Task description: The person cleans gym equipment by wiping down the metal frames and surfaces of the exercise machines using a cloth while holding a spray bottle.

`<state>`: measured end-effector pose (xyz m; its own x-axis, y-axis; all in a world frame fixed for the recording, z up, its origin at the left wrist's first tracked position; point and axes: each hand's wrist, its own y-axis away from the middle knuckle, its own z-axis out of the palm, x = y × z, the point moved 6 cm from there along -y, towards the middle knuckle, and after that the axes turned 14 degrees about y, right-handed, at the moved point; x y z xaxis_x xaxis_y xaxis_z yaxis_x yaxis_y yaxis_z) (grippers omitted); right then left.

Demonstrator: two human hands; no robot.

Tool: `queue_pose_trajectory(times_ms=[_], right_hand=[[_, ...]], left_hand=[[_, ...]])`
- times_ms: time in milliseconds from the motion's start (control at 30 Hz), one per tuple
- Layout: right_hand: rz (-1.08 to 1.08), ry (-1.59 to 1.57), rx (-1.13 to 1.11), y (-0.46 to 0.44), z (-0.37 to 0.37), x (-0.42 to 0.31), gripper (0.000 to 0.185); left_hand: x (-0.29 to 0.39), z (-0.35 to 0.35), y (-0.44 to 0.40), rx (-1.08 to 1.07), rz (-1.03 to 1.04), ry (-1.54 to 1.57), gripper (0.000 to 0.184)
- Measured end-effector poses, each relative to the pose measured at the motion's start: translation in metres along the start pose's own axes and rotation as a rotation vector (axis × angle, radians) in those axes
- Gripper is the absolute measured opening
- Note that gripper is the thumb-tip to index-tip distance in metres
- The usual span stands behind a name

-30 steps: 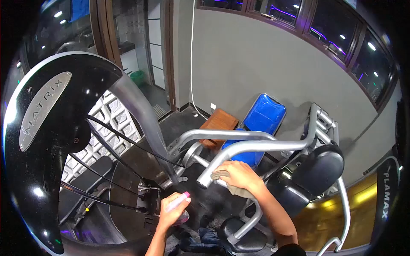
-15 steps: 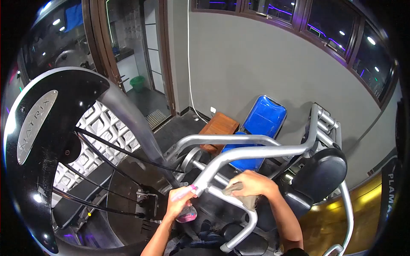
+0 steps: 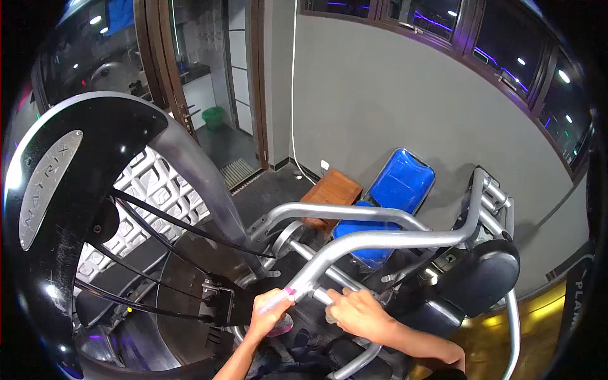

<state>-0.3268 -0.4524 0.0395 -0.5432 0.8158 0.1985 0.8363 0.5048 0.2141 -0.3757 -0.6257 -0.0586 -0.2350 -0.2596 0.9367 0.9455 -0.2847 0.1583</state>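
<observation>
My left hand [image 3: 267, 313] is closed around a spray bottle with a pink nozzle and pink liquid [image 3: 283, 327], near the thick silver tube [image 3: 354, 244] of a weight machine. My fingers hide much of the bottle. My right hand [image 3: 362, 314] is wrapped over a thinner silver bar [image 3: 322, 295] that branches off below that tube. A grey-brown cloth [image 3: 330, 316] is bunched in its grip, with only a small part showing. The bar curves down past my wrist to its lower end [image 3: 360, 362].
A black upright marked MATRIX [image 3: 52, 190] stands left, with black cables [image 3: 171, 221] running from it. A black padded seat [image 3: 484, 278] is at right. Beyond the tubes are a blue folding chair [image 3: 402, 180] and a wooden box [image 3: 332, 193] by the grey wall [image 3: 380, 95].
My right hand has slid left and down along the thin bar, gathering the cloth beneath its fingers. The view has shifted slightly. My left hand keeps the bottle in nearly the same place.
</observation>
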Motion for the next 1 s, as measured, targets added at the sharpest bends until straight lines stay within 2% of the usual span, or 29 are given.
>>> queue_pose_trajectory(times_ms=[100, 167, 200, 233, 300, 367, 433, 500, 567, 600, 633, 700, 800, 900, 967, 1000], right_hand=[[-0.03, 0.001, -0.018, -0.002, 0.003, -0.001, 0.012], [-0.026, 0.014, 0.291, -0.014, -0.013, -0.006, 0.007], [-0.041, 0.035, 0.327, -0.022, -0.013, -0.01, 0.007], [-0.042, 0.033, 0.327, -0.029, -0.007, -0.016, 0.007], [0.02, 0.222, 0.311, -0.038, 0.003, -0.028, 0.007], [0.056, 0.214, 0.305, -0.032, 0.0, -0.032, 0.007], [0.079, 0.289, 0.141, -0.025, 0.003, -0.032, 0.008], [0.061, 0.254, 0.109, -0.015, 0.01, -0.025, 0.009], [0.023, 0.032, -0.102, -0.003, 0.017, -0.007, 0.013], [-0.007, -0.069, -0.26, 0.005, 0.007, 0.009, 0.022], [-0.073, -0.22, -0.288, 0.013, 0.0, 0.025, 0.029], [-0.066, -0.5, -0.137, 0.019, -0.011, 0.058, 0.029], [-0.078, -0.877, 0.073, -0.001, 0.021, 0.088, 0.037], [0.092, -1.027, 0.025, -0.026, 0.061, 0.089, 0.04], [0.008, -1.081, 0.102, -0.038, 0.093, 0.08, 0.039], [0.052, -1.229, 0.025, -0.035, 0.096, 0.077, 0.039]], left_hand=[[-0.004, -0.003, -0.001, -0.011, 0.006, -0.012, 0.014], [-0.004, -0.002, -0.001, -0.012, 0.01, 0.001, 0.014], [0.001, 0.0, 0.0, -0.007, -0.011, 0.016, 0.014], [0.002, 0.0, 0.001, -0.003, -0.031, 0.031, 0.014], [0.0, -0.002, 0.001, -0.01, -0.018, 0.004, 0.014], [0.0, -0.002, 0.0, -0.021, -0.003, -0.021, 0.015], [0.006, 0.001, 0.001, -0.02, 0.049, -0.143, 0.015], [0.007, 0.001, 0.001, -0.026, 0.009, -0.182, 0.015], [0.007, -0.001, 0.001, -0.026, -0.03, -0.223, 0.015], [0.009, 0.0, 0.001, -0.054, -0.012, -0.232, 0.015], [0.011, 0.002, 0.001, -0.082, 0.005, -0.241, 0.015], [0.016, 0.005, 0.0, -0.111, -0.006, -0.204, 0.015], [0.021, 0.016, -0.001, -0.145, -0.069, -0.134, 0.016], [0.018, 0.023, -0.006, -0.186, -0.131, -0.132, 0.018], [0.018, 0.022, -0.01, -0.184, -0.097, -0.052, 0.019], [0.017, 0.019, -0.011, -0.181, -0.1, -0.059, 0.019]])
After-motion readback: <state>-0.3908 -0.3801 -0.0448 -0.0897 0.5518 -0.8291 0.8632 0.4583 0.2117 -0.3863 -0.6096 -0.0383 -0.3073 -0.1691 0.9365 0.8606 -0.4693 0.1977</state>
